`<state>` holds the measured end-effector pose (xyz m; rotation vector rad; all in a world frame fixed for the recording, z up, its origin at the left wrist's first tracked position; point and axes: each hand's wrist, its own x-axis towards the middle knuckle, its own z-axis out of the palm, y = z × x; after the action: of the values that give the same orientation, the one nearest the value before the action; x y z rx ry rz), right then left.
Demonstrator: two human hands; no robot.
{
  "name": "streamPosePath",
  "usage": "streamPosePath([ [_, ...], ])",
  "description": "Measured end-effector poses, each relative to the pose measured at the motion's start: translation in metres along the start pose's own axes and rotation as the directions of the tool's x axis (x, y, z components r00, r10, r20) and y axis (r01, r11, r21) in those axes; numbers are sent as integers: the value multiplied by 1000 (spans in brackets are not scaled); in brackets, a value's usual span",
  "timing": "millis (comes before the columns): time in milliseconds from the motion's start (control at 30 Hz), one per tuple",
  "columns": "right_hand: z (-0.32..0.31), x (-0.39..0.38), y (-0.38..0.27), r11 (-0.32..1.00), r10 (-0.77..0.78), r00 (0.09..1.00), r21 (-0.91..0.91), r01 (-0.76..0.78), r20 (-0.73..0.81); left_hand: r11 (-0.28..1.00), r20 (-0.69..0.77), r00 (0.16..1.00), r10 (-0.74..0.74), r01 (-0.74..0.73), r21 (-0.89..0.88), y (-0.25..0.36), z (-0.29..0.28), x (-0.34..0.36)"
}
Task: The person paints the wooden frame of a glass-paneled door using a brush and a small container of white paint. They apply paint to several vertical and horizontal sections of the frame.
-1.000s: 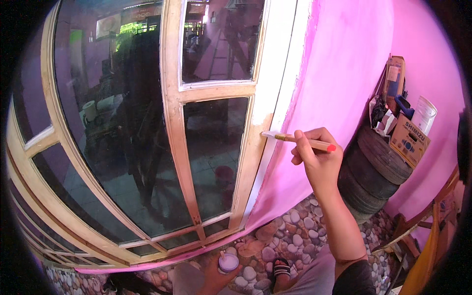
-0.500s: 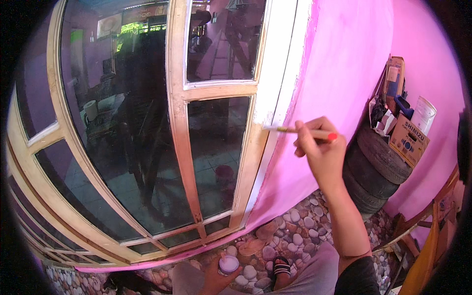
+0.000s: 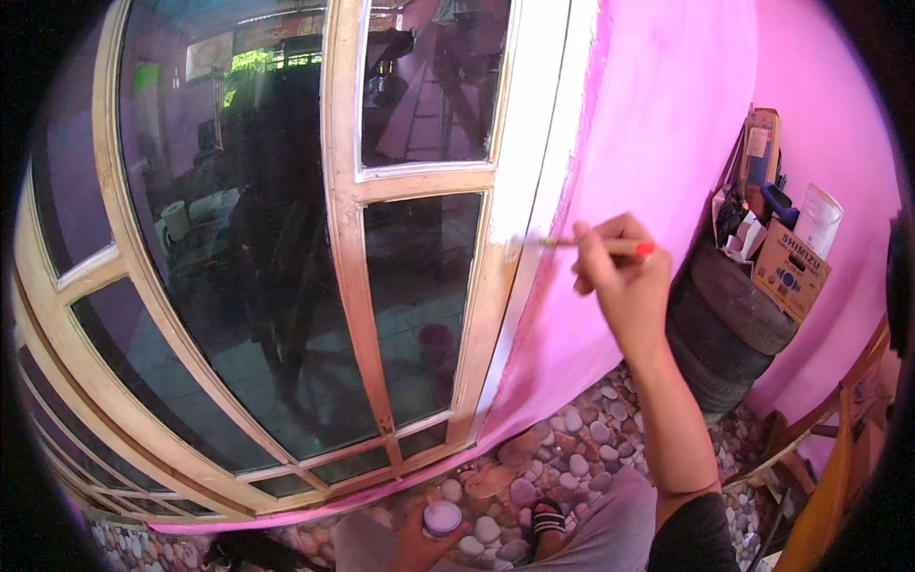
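My right hand (image 3: 621,276) is closed around the wooden handle of a paintbrush (image 3: 596,245), which has a red end. The bristles touch the wooden window frame (image 3: 494,315) at the lower limit of its white-painted upper part; below that the wood is bare. Low in the view, my left hand (image 3: 419,545) is wrapped around a small cup of white paint (image 3: 442,518). Dark glass panes (image 3: 419,296) fill the frame, and the narrow bars round the upper right pane show white paint.
A pink wall (image 3: 648,124) adjoins the frame on the right. Stacked tyres (image 3: 720,329) stand in the corner, bearing a cardboard box (image 3: 791,272) and a white container (image 3: 818,219). Pebbled floor (image 3: 577,443) lies below, with my sandalled foot (image 3: 548,529). Wooden furniture (image 3: 829,467) stands at the lower right.
My right hand has shifted slightly, and the brush tip has moved a little left and up across the frame. My left hand still holds the cup.
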<state>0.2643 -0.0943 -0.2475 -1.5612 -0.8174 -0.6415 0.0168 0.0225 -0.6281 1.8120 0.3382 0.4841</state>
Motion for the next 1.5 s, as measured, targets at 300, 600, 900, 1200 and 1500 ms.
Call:
streamPosePath([
  [300, 11, 27, 10, 991, -128, 991, -35, 127, -31, 995, 2, 999, 41, -41, 86, -21, 5, -2],
  [600, 4, -32, 21, 994, 14, 996, -111, -4, 91, 999, -25, 998, 51, -50, 11, 5, 3, 0],
  [900, 8, 20, 14, 976, -213, 975, -57, 209, -65, 989, 13, 994, 109, -110, 95, 20, 1, 3],
  [1200, -3, -38, 26, 996, 58, 993, -68, -51, 104, 979, -31, 992, 119, -112, 170, 9, 3, -3],
  [1500, 8, -11, 26, 996, -59, 997, 69, 62, -55, 1000, 44, 999, 21, -22, 11, 11, 6, 2],
])
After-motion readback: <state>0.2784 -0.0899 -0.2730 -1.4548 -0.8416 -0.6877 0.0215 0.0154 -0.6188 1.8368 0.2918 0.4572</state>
